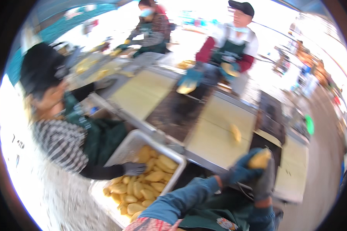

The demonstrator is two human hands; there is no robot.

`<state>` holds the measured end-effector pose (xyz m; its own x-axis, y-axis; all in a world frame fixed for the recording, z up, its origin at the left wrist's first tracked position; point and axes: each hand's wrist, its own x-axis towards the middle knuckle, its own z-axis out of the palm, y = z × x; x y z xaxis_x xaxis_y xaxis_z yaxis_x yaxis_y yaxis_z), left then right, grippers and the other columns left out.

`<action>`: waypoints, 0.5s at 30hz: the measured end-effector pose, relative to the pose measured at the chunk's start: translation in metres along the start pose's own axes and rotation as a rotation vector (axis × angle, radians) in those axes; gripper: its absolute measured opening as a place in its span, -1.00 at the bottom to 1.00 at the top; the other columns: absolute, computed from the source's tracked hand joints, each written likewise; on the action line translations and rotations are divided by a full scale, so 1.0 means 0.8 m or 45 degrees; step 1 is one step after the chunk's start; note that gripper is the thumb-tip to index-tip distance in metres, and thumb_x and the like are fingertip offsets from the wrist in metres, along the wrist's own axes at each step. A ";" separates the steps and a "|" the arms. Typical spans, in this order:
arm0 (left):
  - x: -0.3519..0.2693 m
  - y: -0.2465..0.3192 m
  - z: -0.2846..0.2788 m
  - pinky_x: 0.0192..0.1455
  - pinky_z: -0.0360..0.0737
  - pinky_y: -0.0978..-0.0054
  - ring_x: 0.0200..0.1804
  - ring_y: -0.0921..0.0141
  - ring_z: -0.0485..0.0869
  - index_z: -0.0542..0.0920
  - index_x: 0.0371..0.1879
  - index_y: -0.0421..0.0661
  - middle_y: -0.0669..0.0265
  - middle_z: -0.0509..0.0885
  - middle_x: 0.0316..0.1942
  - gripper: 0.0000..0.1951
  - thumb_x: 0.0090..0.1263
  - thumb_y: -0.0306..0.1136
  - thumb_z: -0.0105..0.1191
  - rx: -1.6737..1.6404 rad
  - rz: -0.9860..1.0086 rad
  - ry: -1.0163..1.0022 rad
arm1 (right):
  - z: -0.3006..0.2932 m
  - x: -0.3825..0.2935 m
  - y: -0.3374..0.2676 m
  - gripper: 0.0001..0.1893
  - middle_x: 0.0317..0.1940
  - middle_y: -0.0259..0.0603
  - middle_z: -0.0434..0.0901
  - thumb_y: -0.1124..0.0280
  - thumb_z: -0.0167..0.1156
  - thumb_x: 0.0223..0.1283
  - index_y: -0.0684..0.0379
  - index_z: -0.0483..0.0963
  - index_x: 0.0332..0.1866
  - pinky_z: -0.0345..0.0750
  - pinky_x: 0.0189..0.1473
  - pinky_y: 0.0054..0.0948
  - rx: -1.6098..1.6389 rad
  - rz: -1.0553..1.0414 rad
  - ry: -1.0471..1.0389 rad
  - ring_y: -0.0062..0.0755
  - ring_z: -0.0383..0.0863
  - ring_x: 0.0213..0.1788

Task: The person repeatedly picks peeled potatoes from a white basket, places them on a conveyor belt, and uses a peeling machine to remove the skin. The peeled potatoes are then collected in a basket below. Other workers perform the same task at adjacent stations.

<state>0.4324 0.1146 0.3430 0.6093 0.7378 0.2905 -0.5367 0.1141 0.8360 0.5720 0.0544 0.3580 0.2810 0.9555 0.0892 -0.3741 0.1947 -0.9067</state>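
In front of me I hold up a yellow fruit (259, 160) that looks like a peeled mango. My left hand (245, 169), in a blue glove, is wrapped around its left side. From the right and below, my right hand (264, 182), in a grey glove, presses against the same fruit. Blur hides the fingertips. Just beyond my hands lies a cream-coloured panel (217, 132) in a metal frame. Over it is another yellow piece (235, 132); blur leaves unclear whether it rests there.
A white plastic bin (137, 134) of similar yellow fruit stands at my left, a co-worker's grey-gloved hand (134, 168) inside. Across the table, another co-worker's blue-gloved hand (190, 77) holds yellow fruit. More cream panels (144, 92) line the table. Another person (150, 31) is farther back.
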 end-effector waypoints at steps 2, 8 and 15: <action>-0.001 -0.029 -0.001 0.53 0.51 0.29 0.48 0.28 0.46 0.39 0.54 -0.04 0.25 0.48 0.45 -0.27 0.38 -0.57 0.37 0.488 0.393 -0.038 | 0.020 -0.009 -0.008 -0.39 0.35 -0.08 0.55 -0.03 -0.11 0.73 0.26 0.34 0.55 0.47 0.46 -0.23 0.087 0.067 0.076 -0.25 0.55 0.36; -0.019 -0.019 0.011 0.61 0.31 0.07 0.50 0.02 0.44 0.63 0.25 -0.03 0.12 0.57 0.35 -0.36 0.09 -0.50 0.47 1.083 0.596 -0.238 | -0.074 -0.032 -0.009 -0.42 0.45 -0.03 0.47 0.23 0.13 0.60 0.17 0.29 0.61 0.49 0.48 -0.06 0.168 0.323 -0.237 -0.02 0.49 0.45; -0.022 -0.027 0.022 0.72 -0.04 -0.17 0.74 -0.03 0.06 0.76 0.06 0.11 0.13 0.44 0.56 -0.46 -0.02 -0.46 0.52 1.263 0.468 -0.251 | -0.078 -0.064 -0.049 -0.51 0.42 0.01 0.50 0.21 0.13 0.61 0.18 0.43 0.51 0.71 0.27 -0.03 0.067 0.643 -0.116 0.05 0.57 0.39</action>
<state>0.4435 0.0878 0.3283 0.6384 0.4865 0.5965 -0.0470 -0.7488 0.6611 0.6272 -0.0161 0.3632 -0.0238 0.9482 -0.3169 -0.4878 -0.2877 -0.8242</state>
